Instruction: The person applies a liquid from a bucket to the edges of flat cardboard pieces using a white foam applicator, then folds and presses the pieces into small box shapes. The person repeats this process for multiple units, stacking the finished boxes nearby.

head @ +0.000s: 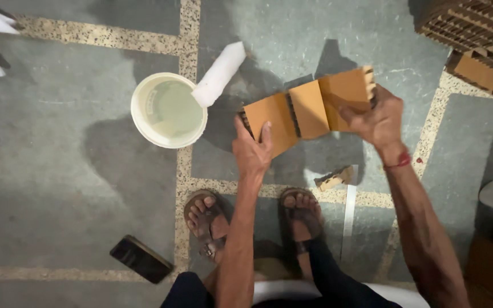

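Note:
A brown cardboard strip (309,108), made of three joined panels with corrugated edges, is held above the floor between both hands. My left hand (251,149) grips its left end, thumb on the front panel. My right hand (378,121) grips its right end, fingers curled over the top edge. A small cardboard offcut (334,178) lies on the floor below the strip.
A white bucket (168,110) of pale liquid stands on the floor at left, with a white wrapped brush or roll (219,74) resting on its rim. A dark phone (141,259) lies near my sandalled feet (206,219). Stacks of corrugated cardboard (477,34) stand at top right. A metal ruler (349,211) lies by my right foot.

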The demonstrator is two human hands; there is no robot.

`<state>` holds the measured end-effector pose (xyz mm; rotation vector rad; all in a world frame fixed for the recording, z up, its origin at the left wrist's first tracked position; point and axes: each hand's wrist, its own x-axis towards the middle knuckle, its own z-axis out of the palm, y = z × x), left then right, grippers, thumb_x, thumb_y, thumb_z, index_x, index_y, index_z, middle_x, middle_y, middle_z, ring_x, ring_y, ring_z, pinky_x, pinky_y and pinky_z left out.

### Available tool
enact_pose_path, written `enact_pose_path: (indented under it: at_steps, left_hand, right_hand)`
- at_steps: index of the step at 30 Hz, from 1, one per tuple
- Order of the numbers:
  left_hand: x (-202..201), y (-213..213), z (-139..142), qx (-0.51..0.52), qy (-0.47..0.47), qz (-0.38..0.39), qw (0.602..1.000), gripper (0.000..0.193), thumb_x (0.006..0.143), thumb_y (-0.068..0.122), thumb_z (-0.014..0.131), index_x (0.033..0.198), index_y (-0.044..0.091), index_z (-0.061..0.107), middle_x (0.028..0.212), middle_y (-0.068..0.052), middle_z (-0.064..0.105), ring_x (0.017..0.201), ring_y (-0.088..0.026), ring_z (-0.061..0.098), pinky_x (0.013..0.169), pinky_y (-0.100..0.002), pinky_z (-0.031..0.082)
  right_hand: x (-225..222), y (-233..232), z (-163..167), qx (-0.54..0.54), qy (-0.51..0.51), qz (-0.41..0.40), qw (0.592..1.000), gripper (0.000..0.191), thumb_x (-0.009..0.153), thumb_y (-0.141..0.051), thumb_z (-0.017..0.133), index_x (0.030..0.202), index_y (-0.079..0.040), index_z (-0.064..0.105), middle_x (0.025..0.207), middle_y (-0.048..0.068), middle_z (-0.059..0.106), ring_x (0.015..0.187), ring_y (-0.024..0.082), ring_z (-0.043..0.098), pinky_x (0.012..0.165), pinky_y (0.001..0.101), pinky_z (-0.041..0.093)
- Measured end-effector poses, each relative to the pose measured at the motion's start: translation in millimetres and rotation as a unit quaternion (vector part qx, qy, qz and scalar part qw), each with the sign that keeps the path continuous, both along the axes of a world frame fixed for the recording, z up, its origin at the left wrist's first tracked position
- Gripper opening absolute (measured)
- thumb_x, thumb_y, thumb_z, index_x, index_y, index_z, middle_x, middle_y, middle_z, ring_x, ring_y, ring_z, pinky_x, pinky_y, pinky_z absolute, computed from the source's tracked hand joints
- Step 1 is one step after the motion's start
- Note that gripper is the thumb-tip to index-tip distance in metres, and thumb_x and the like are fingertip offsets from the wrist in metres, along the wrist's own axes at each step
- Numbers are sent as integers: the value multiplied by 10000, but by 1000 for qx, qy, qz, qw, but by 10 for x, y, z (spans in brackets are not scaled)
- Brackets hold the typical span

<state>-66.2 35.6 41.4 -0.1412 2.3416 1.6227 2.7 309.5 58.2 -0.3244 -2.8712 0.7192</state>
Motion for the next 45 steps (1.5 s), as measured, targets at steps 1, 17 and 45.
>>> enact_pose_path:
  at_steps: [1,17,45]
  left_hand:
    - [10,19,11,-10,-13,4,1000,575,930,226,712,1374,-33,456,978,-228,751,922,-373,770,745,-437,598]
    - [-45,347,456,-192,43,-170,966,758,923,137,628,1547,-12,225,799,-252,709,708,-481,702,689,-561,576]
    - [153,743,409,-213,63,-176,959,689,914,85,564,1512,-33,244,1244,-352,626,934,-527,689,805,-556,579]
  right_hand:
    - [-6,-102,-46,1,2,-10,1000,369,913,-131,817,1210,21,659,990,189,765,741,247,757,594,315,628]
    - [215,-1148,72,-87,7,-176,981,458,909,-15,667,1279,56,406,822,215,704,697,417,702,574,455,549]
    - [227,-1148,92,-146,-9,-230,962,502,870,-22,665,1300,40,415,863,276,701,758,498,683,640,547,551]
